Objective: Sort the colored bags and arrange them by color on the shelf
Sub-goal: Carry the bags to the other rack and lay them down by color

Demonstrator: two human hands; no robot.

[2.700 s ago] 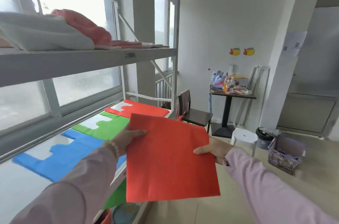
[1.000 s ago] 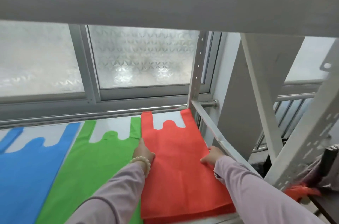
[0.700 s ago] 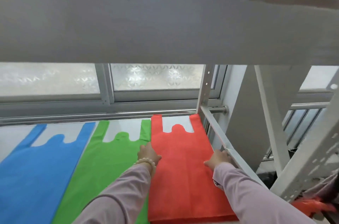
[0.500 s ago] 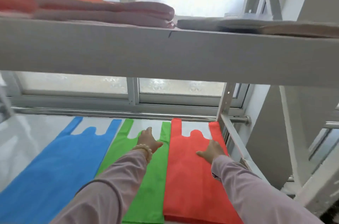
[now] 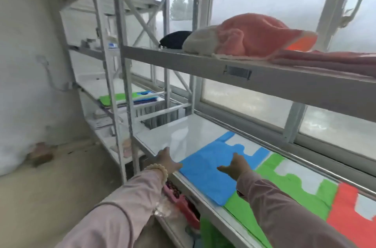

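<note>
You're lit entirely by daylight through the frosted window (image 5: pixel 274 5): bright, slightly blown out near the top, with a soft glare patch on the white shelf (image 5: pixel 179 136) and almost no hard shadows. The whole frame is motion-smeared, worst on the left wall (image 5: pixel 26 68) and the floor (image 5: pixel 61 186). The wide lens bows the uprights (image 5: pixel 120 54) toward the edges.

Red bag (image 5: pixel 350 215) cut off rt edge; sleeve (image 5: pixel 295 225) covers some green bag (image 5: pixel 313 201).
</note>
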